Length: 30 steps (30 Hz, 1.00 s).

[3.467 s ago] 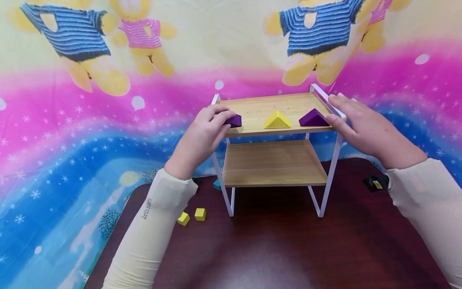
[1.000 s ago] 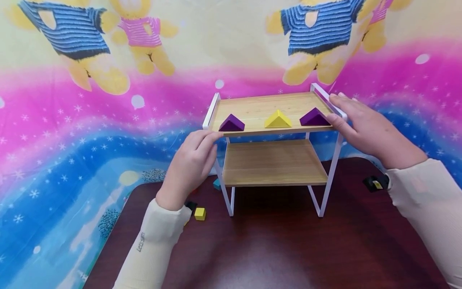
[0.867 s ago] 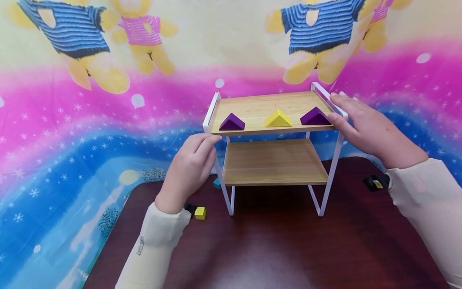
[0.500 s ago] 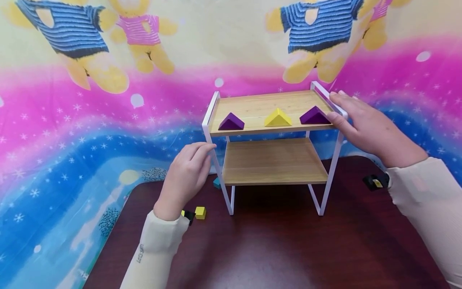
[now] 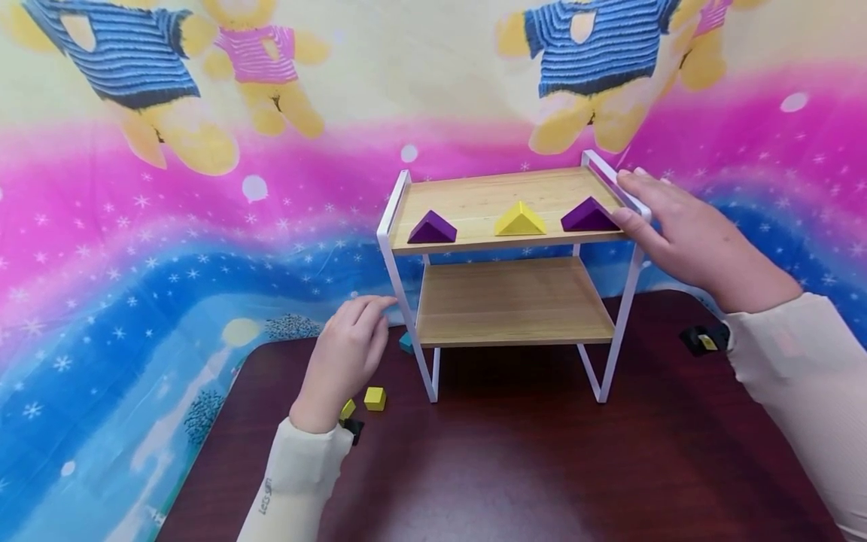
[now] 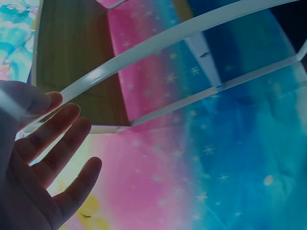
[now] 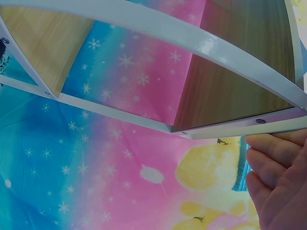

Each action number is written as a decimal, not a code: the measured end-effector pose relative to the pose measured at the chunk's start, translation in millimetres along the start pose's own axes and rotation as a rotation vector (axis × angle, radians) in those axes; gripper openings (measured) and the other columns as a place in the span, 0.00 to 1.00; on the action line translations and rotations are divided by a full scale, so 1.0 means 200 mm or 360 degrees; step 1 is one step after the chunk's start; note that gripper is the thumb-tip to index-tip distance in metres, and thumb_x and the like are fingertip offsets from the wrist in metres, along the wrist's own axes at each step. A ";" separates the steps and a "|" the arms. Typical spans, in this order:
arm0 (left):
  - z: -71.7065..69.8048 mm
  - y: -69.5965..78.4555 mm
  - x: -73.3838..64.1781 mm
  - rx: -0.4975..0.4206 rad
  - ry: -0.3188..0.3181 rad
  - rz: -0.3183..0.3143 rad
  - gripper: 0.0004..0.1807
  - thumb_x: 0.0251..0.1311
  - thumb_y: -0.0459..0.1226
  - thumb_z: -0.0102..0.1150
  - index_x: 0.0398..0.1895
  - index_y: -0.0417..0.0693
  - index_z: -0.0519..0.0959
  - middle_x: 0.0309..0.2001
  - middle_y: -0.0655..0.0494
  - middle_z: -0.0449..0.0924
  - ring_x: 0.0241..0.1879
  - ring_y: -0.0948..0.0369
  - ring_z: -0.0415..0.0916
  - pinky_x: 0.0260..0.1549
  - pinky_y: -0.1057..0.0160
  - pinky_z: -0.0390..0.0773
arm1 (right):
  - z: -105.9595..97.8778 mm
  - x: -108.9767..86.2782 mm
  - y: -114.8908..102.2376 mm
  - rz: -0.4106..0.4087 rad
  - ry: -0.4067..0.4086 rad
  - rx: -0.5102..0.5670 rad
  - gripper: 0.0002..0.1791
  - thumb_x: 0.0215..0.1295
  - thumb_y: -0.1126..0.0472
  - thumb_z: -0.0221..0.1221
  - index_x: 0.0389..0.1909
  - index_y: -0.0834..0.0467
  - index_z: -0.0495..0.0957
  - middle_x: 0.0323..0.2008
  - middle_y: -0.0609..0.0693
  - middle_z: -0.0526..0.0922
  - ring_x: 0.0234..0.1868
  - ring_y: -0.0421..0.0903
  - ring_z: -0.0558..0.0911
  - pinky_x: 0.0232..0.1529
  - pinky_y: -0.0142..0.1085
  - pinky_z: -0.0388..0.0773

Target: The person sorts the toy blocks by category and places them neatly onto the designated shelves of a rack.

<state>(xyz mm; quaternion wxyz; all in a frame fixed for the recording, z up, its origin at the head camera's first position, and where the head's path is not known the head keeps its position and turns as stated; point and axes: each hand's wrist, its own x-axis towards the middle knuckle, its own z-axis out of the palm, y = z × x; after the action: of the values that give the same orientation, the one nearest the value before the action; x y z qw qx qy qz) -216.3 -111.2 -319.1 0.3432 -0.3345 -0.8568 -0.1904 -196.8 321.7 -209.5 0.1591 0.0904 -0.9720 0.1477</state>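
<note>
Three triangular blocks stand in a row along the front of the top shelf (image 5: 467,192) of a small two-tier rack: a purple triangular block (image 5: 432,228) at left, a yellow triangular block (image 5: 520,220) and another purple triangular block (image 5: 588,216) at right. My left hand (image 5: 348,342) hovers beside the rack's left leg (image 5: 401,290), holding nothing; the left wrist view shows its fingers (image 6: 79,179) apart and loosely bent. My right hand (image 5: 698,237) rests along the right rail (image 5: 612,181) with fingers extended, its thumb tip right at the right purple block.
On the dark red table (image 5: 488,467), a yellow cube (image 5: 375,399) and a second yellow block (image 5: 348,410) lie near my left wrist. A teal block (image 5: 406,342) sits behind the left leg. The lower shelf (image 5: 515,301) is bare wood. A printed cloth (image 5: 169,301) hangs behind.
My left hand has let go of the left purple block, which now stands on the top shelf, and has moved down and left past the shelf edge. The right hand stays on the rail.
</note>
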 end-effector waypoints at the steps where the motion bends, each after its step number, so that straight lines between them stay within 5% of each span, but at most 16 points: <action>1: 0.01 0.00 -0.01 -0.0001 -0.0011 -0.0015 0.16 0.66 0.31 0.63 0.56 0.43 0.81 0.52 0.47 0.82 0.51 0.51 0.80 0.53 0.47 0.81 | 0.00 0.00 0.00 -0.0001 0.0001 -0.0001 0.38 0.80 0.42 0.43 0.82 0.46 0.41 0.81 0.61 0.42 0.79 0.66 0.45 0.55 0.78 0.61; 16: 0.10 -0.05 -0.15 -0.0021 -0.0182 -0.0292 0.13 0.71 0.33 0.58 0.56 0.44 0.81 0.52 0.49 0.81 0.49 0.51 0.78 0.50 0.49 0.81 | 0.00 0.00 0.00 0.0002 0.0010 -0.0008 0.38 0.79 0.41 0.43 0.82 0.46 0.41 0.81 0.60 0.43 0.79 0.65 0.45 0.56 0.78 0.61; 30: 0.21 -0.13 -0.30 -0.0105 -0.0381 -0.0666 0.14 0.74 0.37 0.54 0.58 0.46 0.80 0.56 0.48 0.79 0.56 0.49 0.75 0.52 0.47 0.80 | 0.01 0.00 0.00 0.0011 -0.0002 0.0008 0.38 0.80 0.42 0.44 0.82 0.46 0.41 0.81 0.61 0.42 0.79 0.67 0.45 0.53 0.78 0.64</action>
<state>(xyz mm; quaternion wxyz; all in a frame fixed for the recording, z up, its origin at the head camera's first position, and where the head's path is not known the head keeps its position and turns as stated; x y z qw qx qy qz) -221.4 -133.4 -394.0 0.1810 -0.1808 -0.9354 -0.2443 -197.6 320.6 -210.6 0.1579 0.0875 -0.9720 0.1505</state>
